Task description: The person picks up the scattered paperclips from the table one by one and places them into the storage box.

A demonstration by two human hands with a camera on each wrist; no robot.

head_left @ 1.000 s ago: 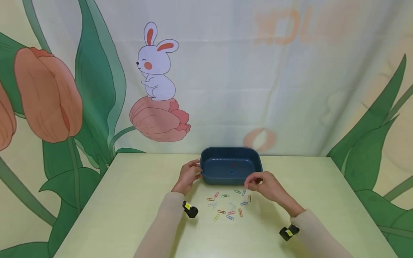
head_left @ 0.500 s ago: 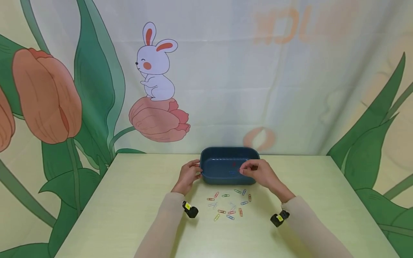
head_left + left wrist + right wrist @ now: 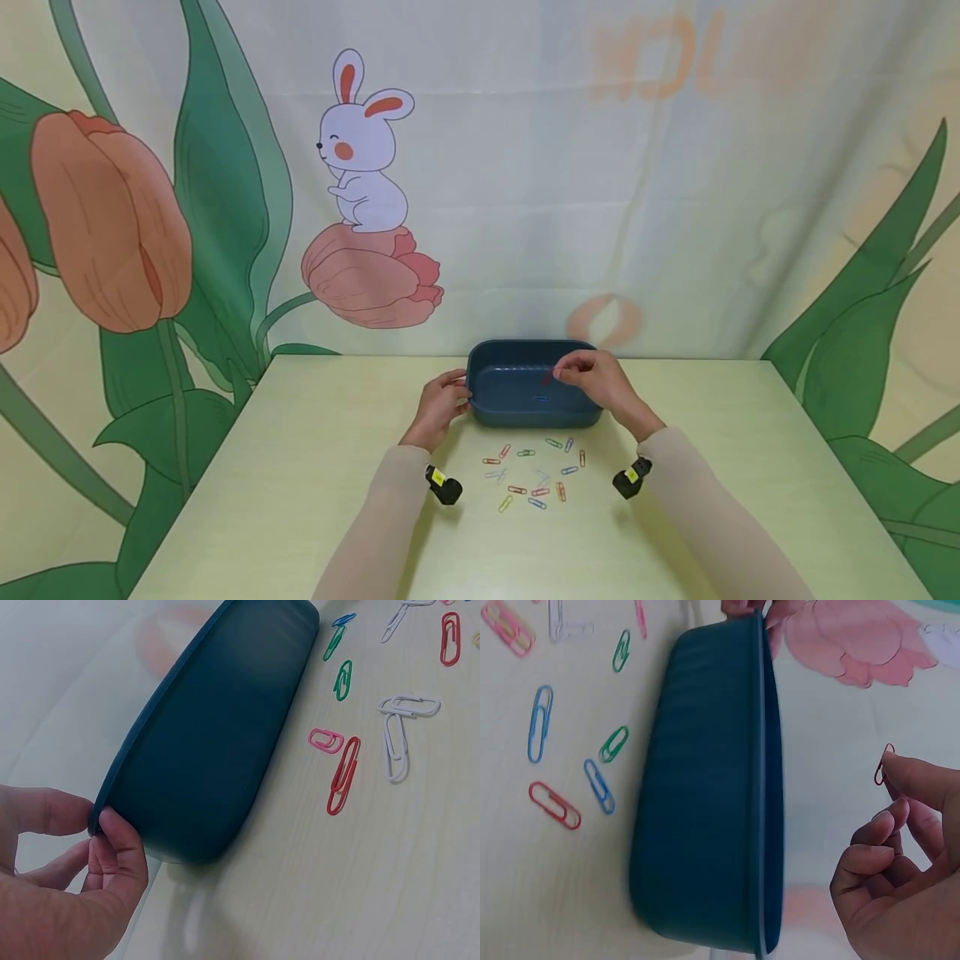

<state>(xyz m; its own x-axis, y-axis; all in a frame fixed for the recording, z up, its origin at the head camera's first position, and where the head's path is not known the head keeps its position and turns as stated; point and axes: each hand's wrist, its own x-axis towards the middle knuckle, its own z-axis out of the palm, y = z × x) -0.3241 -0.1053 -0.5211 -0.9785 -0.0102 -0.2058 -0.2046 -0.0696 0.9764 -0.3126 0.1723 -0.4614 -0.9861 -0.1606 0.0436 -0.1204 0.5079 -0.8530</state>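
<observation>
A dark blue rectangular bin (image 3: 536,418) stands near the back of the table. My left hand (image 3: 438,407) holds its left end; in the left wrist view, thumb and fingers pinch the bin's rim (image 3: 150,712). Over the bin's right part is my right hand (image 3: 600,385). It pinches a red paper clip (image 3: 880,769) between thumb and forefinger, beyond the rim in the right wrist view. On the bin's floor lies a blue paper clip (image 3: 541,398), with something small and red just behind it.
Several loose paper clips lie on the table in front of the bin, among them a yellow clip (image 3: 506,503), a green clip (image 3: 527,453) and white clips (image 3: 397,739). A printed curtain (image 3: 525,208) hangs right behind the table's back edge.
My right hand has moved from the bin's front right corner, near the table clips, up and left over the bin. The left hand has stayed at the left rim.
</observation>
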